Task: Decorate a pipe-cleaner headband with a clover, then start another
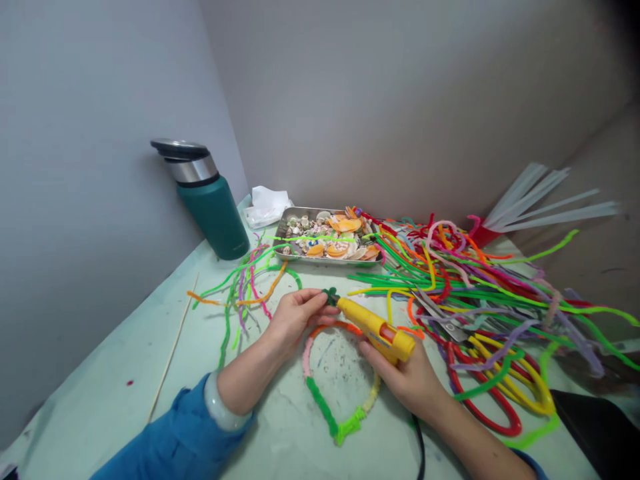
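My right hand (410,373) is wrapped round a yellow hot glue gun (373,325), its nozzle pointing left. Between the thumb and fingers of my left hand (300,317) is a small dark green pipe cleaner piece (330,294), curled like a leaf or flower. The nozzle tip is at this piece; whether they touch I cannot tell. Below both hands lies a ring of wrapped pipe cleaners (320,405) in orange, pink, green and yellow, partly hidden behind my right hand.
A metal tray of seashells (325,259) stands at the back, with a teal bottle (215,213) to its left. Tangled pipe cleaners (480,273), scissors (443,319) and glue sticks (535,200) fill the right side. A thin wooden stick (173,350) lies left; a black cord (419,443) runs below the gun.
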`<state>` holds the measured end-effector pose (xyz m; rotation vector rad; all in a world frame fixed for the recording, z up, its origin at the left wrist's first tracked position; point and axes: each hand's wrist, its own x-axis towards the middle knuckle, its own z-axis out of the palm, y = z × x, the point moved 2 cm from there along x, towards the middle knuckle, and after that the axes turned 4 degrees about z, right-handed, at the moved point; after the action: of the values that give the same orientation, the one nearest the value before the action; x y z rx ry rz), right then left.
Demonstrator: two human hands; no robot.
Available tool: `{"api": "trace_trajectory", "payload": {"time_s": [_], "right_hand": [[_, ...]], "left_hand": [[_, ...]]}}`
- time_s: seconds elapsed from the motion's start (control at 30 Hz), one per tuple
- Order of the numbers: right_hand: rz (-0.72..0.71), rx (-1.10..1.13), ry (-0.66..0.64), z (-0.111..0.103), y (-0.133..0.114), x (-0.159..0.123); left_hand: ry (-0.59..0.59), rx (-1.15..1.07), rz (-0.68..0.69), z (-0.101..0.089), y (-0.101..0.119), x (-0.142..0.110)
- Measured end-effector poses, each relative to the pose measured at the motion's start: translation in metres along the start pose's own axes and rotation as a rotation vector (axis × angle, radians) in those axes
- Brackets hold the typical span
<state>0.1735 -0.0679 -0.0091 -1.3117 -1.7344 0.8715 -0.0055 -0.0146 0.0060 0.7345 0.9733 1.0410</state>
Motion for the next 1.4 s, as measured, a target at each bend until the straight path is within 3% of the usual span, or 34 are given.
{"api": "trace_trajectory", "payload": {"time_s": [0.3,1.4], "right_hand": [[-0.028,-0.087,0.000,-0.0010,-0.0077,-0.0007],[-0.017,-0.055,-0.003,-0.0018,-0.0056,0.0000]], "left_hand": [[-0.009,0.011,0.047,-0.0017,-0.0003,0.0013],[-0.008,0.014,0.055,-0.0027,-0.0016,0.0020]]}}
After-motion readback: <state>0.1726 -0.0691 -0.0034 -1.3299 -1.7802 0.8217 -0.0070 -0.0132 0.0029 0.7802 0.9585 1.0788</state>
